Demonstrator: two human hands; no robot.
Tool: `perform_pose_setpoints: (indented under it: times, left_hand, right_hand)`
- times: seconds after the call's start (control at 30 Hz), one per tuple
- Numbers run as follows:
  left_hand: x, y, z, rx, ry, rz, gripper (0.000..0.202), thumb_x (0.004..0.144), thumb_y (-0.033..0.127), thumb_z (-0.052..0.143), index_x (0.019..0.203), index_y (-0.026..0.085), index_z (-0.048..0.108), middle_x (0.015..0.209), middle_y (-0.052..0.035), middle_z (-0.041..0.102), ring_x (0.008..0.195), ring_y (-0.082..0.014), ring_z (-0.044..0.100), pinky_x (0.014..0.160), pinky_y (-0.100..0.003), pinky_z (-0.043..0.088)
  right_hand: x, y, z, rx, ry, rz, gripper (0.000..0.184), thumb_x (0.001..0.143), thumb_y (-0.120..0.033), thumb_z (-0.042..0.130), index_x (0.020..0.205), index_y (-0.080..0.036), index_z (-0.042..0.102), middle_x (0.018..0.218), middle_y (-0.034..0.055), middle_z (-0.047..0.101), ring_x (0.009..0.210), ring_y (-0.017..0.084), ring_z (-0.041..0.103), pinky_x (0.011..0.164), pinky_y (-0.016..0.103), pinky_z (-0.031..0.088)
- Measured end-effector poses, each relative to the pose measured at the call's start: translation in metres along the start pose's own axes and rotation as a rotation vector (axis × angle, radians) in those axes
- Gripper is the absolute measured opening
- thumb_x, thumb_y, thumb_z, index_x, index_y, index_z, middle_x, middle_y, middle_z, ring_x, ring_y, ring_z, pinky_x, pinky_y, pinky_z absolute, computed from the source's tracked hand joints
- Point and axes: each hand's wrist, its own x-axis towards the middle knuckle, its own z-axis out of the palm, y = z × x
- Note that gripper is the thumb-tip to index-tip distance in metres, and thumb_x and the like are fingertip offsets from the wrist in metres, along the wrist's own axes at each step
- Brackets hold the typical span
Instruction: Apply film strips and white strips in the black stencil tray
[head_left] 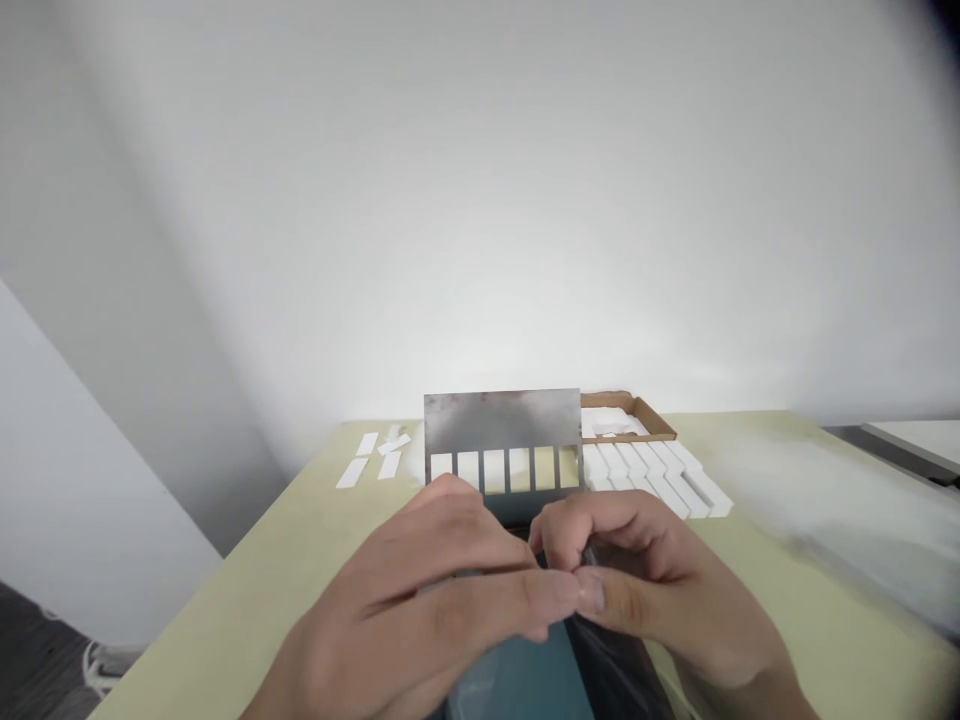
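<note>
While a pale wall [480, 220] backs the yellowish desk [292, 590], with dark floor [37, 650] lower left, left hand [420, 600] and right hand [652, 570] meet over the teal piece [529, 680]; whether either grip clamps anything, I cannot tell.

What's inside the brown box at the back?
White material shows inside the box. The grey plate covers its left end, so whatever lies there can't be seen.
</note>
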Motion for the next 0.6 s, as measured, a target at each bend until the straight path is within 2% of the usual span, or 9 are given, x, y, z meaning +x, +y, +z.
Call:
perform_pose_setpoints:
  times: [0.2, 0.27, 0.4, 0.6]
  left_hand:
    - [-0.0014, -0.0009, -0.0033, -0.022, 0.006, -0.035, 0.045, 0.095, -0.004, 0.062, 0.13, 0.023, 0.069, 0.089, -0.0043, 0.078, 0.074, -0.0162, 0.067, 0.068, -0.033, 0.06]
    - [-0.0037, -0.0003, -0.0036, -0.007, 0.008, -0.045, 0.042, 0.097, -0.003, 0.061, 0.127, 0.024, 0.071, 0.088, -0.0044, 0.077, 0.074, -0.0167, 0.066, 0.068, -0.033, 0.06]
    - [-0.0066, 0.0022, -0.0015, -0.068, 0.035, -0.132, 0.027, 0.096, 0.001, 0.064, 0.107, 0.023, 0.075, 0.089, -0.0036, 0.077, 0.077, -0.0168, 0.066, 0.069, -0.031, 0.06]
    - [-0.0052, 0.0041, -0.005, -0.058, -0.024, -0.215, 0.026, 0.093, 0.002, 0.061, 0.096, 0.026, 0.071, 0.086, -0.0006, 0.072, 0.074, -0.0158, 0.065, 0.074, -0.033, 0.062]
  right_hand:
    - [0.0006, -0.0029, 0.0016, -0.187, 0.095, 0.021, 0.012, 0.101, -0.033, 0.071, 0.097, -0.022, 0.071, 0.088, 0.0004, 0.062, 0.084, 0.015, 0.052, 0.076, 0.029, 0.038]
    - [0.0006, -0.0037, 0.0014, -0.237, 0.111, 0.024, 0.012, 0.101, -0.033, 0.071, 0.097, -0.022, 0.071, 0.089, 0.0005, 0.062, 0.085, 0.015, 0.053, 0.075, 0.029, 0.038]
    - [0.0014, -0.0043, 0.0013, -0.282, 0.116, 0.024, 0.011, 0.101, -0.033, 0.071, 0.097, -0.023, 0.072, 0.087, 0.0003, 0.062, 0.082, 0.015, 0.052, 0.073, 0.03, 0.038]
    - [0.0015, -0.0076, 0.003, -0.239, 0.103, 0.019, 0.012, 0.1, -0.033, 0.073, 0.095, -0.022, 0.071, 0.085, 0.0, 0.059, 0.078, 0.014, 0.05, 0.07, 0.029, 0.036]
